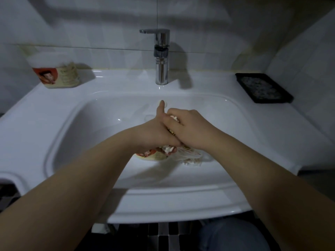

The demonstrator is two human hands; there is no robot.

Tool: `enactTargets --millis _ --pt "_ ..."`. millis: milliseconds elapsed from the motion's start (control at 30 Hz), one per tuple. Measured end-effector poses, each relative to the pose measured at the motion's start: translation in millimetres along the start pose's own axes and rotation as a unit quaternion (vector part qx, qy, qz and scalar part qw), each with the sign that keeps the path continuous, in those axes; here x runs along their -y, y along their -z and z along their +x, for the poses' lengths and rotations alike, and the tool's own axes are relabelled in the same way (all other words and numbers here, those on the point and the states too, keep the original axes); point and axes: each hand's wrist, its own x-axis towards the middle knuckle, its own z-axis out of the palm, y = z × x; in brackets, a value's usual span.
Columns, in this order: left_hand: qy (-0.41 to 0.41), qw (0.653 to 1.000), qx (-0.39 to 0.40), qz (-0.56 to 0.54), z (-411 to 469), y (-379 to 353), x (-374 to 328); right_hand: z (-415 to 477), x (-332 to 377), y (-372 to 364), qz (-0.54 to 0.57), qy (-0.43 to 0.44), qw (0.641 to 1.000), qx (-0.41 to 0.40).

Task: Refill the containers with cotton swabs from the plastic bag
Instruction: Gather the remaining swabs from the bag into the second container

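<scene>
Two bare hands meet over the middle of the basin of a white sink (59, 109), and we look down on them from head height in dim light. The left hand (154, 134) has its fingers curled round a small container (151, 154), whose red and cream label shows just beneath the palm; that grip is closed, with the thumb alone standing straight up. The right hand (192, 129) lies against the left, its fingers wrapped over a bundle of cotton swabs (174, 117). White tips show between the two hands, and more show below them, at the container's mouth. The right grip is closed tight on the bundle.

A clear plastic bag (193, 157) with more swabs inside hangs under the right wrist, above the near side of the basin. We cannot tell which hand has hold of it.

A second container (58, 73) with the same label stands at the sink's far left corner, well apart from the hands. Its top is too blurred for us to read. A black tray (241, 78) rests at the far right corner. A chrome tap (161, 57) rises from the middle of the far edge, against a white tiled wall (90, 24).
</scene>
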Motion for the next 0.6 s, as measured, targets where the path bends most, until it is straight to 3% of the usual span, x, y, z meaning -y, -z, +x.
enactTargets --millis 100,333,400,467,600 --pt "0.013 0.999 -0.020 -0.042 -1 1 -3 3 0 -2 0.029 -0.009 0.999 -0.019" --pt "0.035 0.952 0.065 -0.296 -14 17 -13 5 -4 6 0.102 0.010 0.988 -0.112" --pt "0.066 0.932 0.022 -0.356 -16 20 -16 3 -2 11 0.143 -0.015 0.980 -0.135" --pt "0.089 0.902 -0.074 -0.416 -10 19 -19 1 2 12 0.174 -0.034 0.973 -0.146" --pt "0.056 0.846 -0.212 -0.485 -3 3 -39 1 18 4 0.143 -0.024 0.974 -0.173"
